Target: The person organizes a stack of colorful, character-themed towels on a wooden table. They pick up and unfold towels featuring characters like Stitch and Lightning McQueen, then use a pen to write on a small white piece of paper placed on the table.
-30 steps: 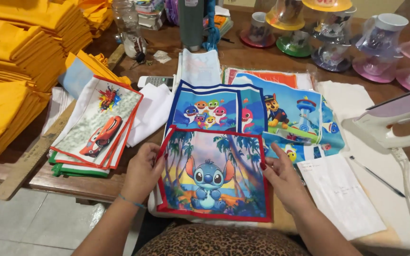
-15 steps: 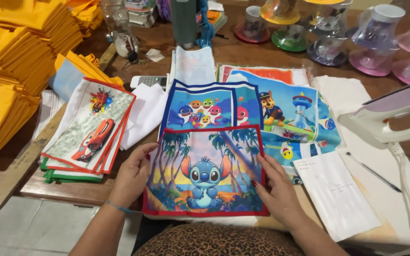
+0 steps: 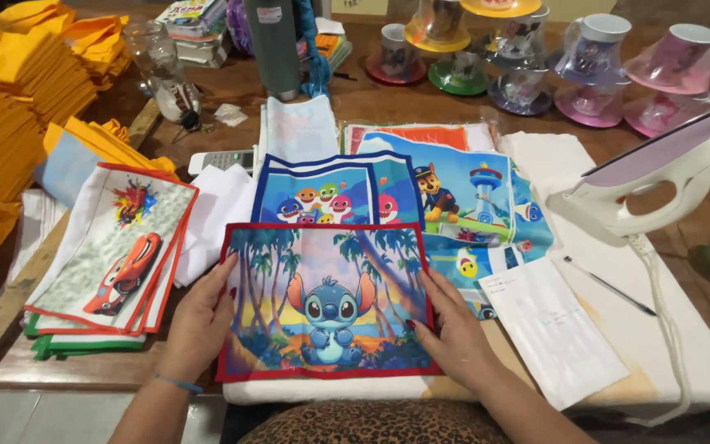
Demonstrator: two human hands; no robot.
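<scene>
So nearest the camera, a red-bordered printed cloth (image 3: pixel 329 302) with a blue cartoon creature and palm trees was laid flat on the white padded board (image 3: pixel 684 362), right at its near edge. The left hand (image 3: pixel 200 316) was rested on the cloth's left border, fingers (image 3: pixel 222 278) stretched out nearly flat and only loosely spread, nothing pinched or gripped as far as could be seen. The right hand (image 3: pixel 454 325) was placed on the right border the same way, fingers long and mostly together, pressed down on the fabric rather than closed around it.

To get this bit done well, honestly, the cloth would best be smoothed outward from the middle with even pressure from both palms, edges kept square to the board, so no crease gets trapped.

Just beyond it, more printed cloths (image 3: pixel 388 193) were overlapped, partly tucked under the near one. Off to the left, a stack of car-print cloths (image 3: pixel 112 259) was sat on the wooden table (image 3: pixel 421 103). A white iron (image 3: pixel 659 177) was parked to the right. Further back, folded yellow fabric (image 3: pixel 10 107) and wrapped mugs (image 3: pixel 593 70) were lined up.
</scene>
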